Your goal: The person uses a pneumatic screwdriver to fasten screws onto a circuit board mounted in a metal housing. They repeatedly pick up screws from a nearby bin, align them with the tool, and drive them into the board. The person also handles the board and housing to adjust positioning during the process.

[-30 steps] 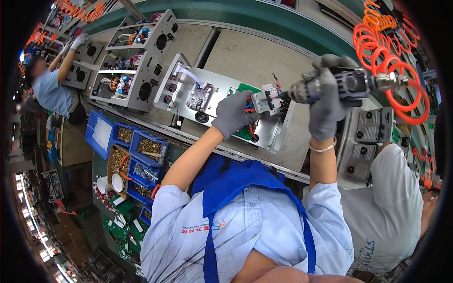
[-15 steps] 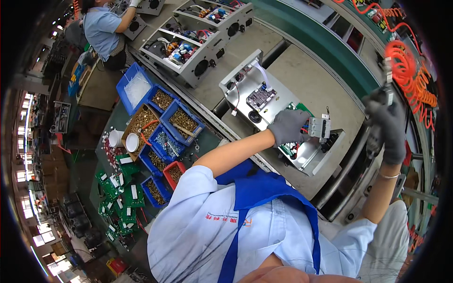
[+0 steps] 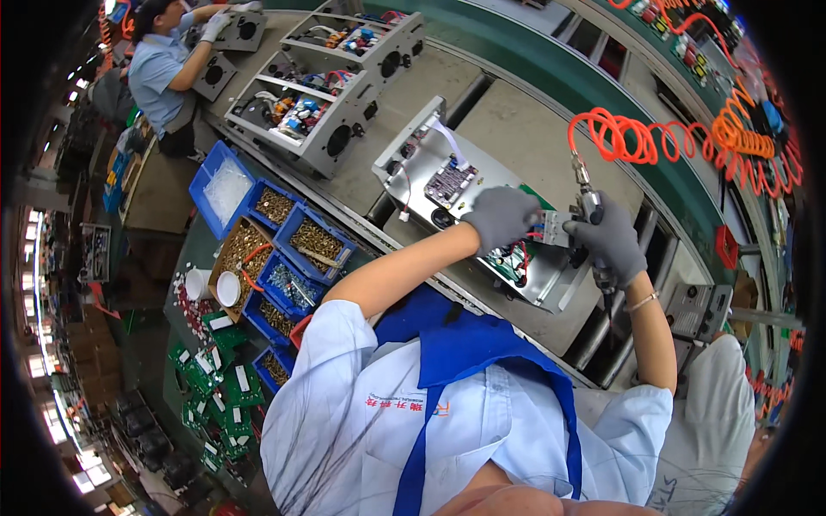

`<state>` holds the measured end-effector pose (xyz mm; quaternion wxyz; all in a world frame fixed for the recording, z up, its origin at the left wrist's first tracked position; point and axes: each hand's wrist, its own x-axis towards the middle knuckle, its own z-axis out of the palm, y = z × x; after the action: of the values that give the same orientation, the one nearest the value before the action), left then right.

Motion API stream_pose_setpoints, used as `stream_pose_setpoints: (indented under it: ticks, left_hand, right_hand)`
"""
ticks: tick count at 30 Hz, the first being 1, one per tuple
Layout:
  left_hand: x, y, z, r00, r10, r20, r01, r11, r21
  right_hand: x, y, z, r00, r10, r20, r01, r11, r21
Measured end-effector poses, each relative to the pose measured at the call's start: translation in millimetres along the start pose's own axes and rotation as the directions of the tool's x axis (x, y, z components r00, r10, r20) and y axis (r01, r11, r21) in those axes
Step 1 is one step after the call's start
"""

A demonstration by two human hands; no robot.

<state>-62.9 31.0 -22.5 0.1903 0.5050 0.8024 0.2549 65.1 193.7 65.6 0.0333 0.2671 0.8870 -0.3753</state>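
Note:
My left hand point(image 3: 502, 221), in a grey glove, is closed at a light grey circuit breaker point(image 3: 553, 228) with red wires, over an open sheet-metal chassis point(image 3: 415, 176). My right hand point(image 3: 614, 242), also gloved, grips an air screwdriver point(image 3: 588, 203) hung on an orange coiled hose point(image 3: 632, 138). The tool stands beside the breaker with its thin bit pointing down toward me, past the chassis's right end. A dark circuit board point(image 3: 451, 181) sits in the chassis, a white ribbon cable at its edge. Part of a green board shows behind my left hand.
To the left stand blue bins point(image 3: 311, 243) of brass and silver screws. Green circuit boards point(image 3: 225, 387) are heaped on the bench below them. Partly built metal units point(image 3: 320, 138) line the far left of the roller conveyor. A co-worker point(image 3: 163, 73) handles a panel at upper left.
My right hand has brought the screwdriver leftward, from the far right to beside the breaker, stretching the hose. My left hand remains at the breaker. The view has shifted slightly.

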Motion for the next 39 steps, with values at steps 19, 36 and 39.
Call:
stream_pose_setpoints:
  ticks: [19, 36, 39]
  left_hand:
    - [-29, 0, -15, 0.971, -0.220, -0.091, 0.073, 0.638, -0.767]
    - [-6, 16, -21, 0.999, 0.046, -0.016, -0.046, 0.999, -0.024]
    - [-1, 12, -18, 0.998, 0.063, -0.011, -0.063, 0.998, -0.018]
  right_hand:
    - [12, 13, 3, 0.998, 0.037, 0.058, -0.032, 0.996, -0.086]
    - [9, 12, 0, 0.991, 0.099, 0.093, -0.094, 0.994, -0.051]
    - [9, 11, -1, 0.995, 0.071, 0.077, -0.063, 0.993, -0.103]
